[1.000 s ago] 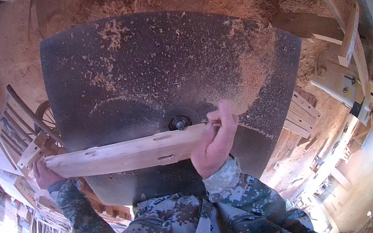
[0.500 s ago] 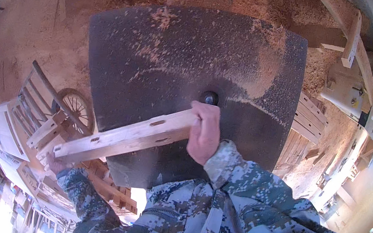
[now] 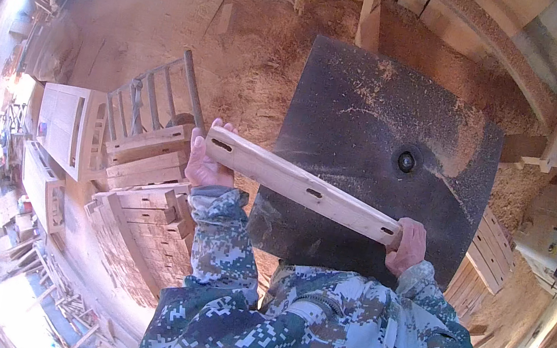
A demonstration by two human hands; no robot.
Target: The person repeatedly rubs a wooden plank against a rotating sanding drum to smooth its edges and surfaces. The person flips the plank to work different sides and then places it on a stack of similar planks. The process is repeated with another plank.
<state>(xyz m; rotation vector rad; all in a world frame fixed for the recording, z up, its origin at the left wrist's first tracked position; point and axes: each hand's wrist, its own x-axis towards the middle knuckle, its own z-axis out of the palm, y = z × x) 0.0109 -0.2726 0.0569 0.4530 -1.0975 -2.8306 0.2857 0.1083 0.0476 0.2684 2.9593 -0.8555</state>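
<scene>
A long, pale wooden rail with oblong mortise slots (image 3: pixel 265 167) is held over a dark, sawdust-strewn machine table (image 3: pixel 365 129). My left hand (image 3: pixel 207 164) grips the rail's left end, its thumb and fingertips showing past the wood. At the other end, my right hand (image 3: pixel 409 247) is closed around the rail, near my body. The rail slants, its left end farther away than its right. A round black spindle (image 3: pixel 406 161) sticks up from the tabletop beyond my right hand, apart from the rail.
Slotted wooden pieces are stacked on the left (image 3: pixel 141 214). Behind them stands a slatted metal cart frame (image 3: pixel 156 93). Another stack of slotted boards (image 3: pixel 492 248) lies right of the table. Sawdust (image 3: pixel 261 55) covers the floor, and a pale panelled wooden piece (image 3: pixel 67 129) stands farther left.
My view has swung left, so the table now appears farther right. The rail's left end has risen away from my body, and its right end has come off the spindle area toward me.
</scene>
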